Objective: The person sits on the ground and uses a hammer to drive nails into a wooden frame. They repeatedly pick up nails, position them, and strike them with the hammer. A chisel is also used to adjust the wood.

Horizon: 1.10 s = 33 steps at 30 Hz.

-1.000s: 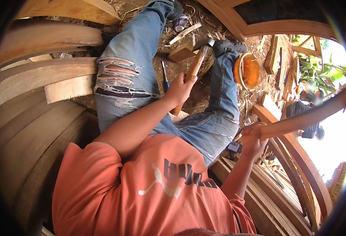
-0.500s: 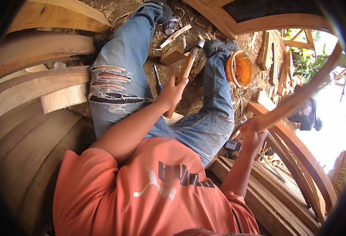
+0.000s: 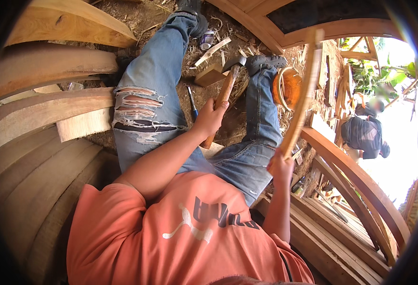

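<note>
My left hand [image 3: 210, 117] is closed around the wooden handle of a hammer [image 3: 226, 88] between my knees. The hammer's dark metal head points away from me, above a wooden block [image 3: 212, 75] on the ground. Off to the right, my right hand [image 3: 280, 166] grips the lower end of a long, slightly curved wooden strip [image 3: 300, 111]. This strip stands nearly upright in the view, smeared by motion towards its top, and passes in front of the orange bucket [image 3: 289, 90]. A thin tool with a blue handle [image 3: 193, 103] lies by my left leg.
Several curved planks [image 3: 52, 61] crowd the left side. At the right are stacked boards [image 3: 327, 232] and a curved beam [image 3: 361, 175]. A wooden frame with a dark panel [image 3: 275, 28] stands ahead. Shavings and a small can [image 3: 207, 40] litter the ground. Another person [image 3: 365, 135] is farther right.
My right hand has moved left and slightly nearer, swinging the wooden strip from leaning right to nearly upright. My left hand keeps the hammer almost where it was.
</note>
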Each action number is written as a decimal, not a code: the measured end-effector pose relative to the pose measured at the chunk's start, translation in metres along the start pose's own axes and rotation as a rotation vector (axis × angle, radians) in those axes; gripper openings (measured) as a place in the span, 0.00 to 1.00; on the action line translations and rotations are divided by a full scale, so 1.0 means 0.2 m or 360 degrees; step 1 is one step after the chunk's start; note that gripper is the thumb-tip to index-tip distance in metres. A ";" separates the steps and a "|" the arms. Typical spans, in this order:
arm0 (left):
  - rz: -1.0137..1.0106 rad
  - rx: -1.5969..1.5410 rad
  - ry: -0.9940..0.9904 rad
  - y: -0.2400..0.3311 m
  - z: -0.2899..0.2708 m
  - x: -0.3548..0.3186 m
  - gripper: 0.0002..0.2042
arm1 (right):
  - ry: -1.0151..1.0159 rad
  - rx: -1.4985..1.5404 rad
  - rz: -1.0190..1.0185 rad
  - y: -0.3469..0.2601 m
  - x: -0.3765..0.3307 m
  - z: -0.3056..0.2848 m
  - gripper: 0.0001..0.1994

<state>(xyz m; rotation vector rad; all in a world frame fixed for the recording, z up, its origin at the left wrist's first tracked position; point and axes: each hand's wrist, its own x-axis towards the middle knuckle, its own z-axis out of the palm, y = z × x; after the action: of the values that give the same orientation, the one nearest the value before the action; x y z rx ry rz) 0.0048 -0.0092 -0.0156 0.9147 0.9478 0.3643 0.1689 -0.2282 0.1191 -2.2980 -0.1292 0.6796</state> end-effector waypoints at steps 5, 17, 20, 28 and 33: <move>-0.0014 -0.0037 -0.0001 -0.02 0.00 0.01 0.23 | 0.0027 0.0729 -0.0733 -0.25 -0.05 -0.09 0.12; -0.0037 -0.0006 -0.0048 -0.01 0.00 -0.01 0.23 | -0.0118 -0.0135 -0.0103 0.25 0.02 -0.05 0.13; -0.0136 -0.0155 -0.0081 0.05 0.00 -0.03 0.21 | 0.0291 0.0035 -0.0202 0.26 0.09 -0.29 0.12; -0.0125 -0.0136 -0.0107 0.04 0.00 -0.04 0.20 | 0.0488 0.0088 0.0506 0.96 0.42 -0.53 0.19; -0.0149 -0.0206 -0.0197 0.02 0.00 -0.03 0.19 | 0.0537 -0.0190 0.0216 1.50 0.62 -0.49 0.23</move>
<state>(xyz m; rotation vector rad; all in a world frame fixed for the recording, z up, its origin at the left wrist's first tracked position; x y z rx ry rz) 0.0025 -0.0110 -0.0088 0.7636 0.8406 0.2826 0.2936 -0.4741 -0.0786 -2.5174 0.1488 0.3488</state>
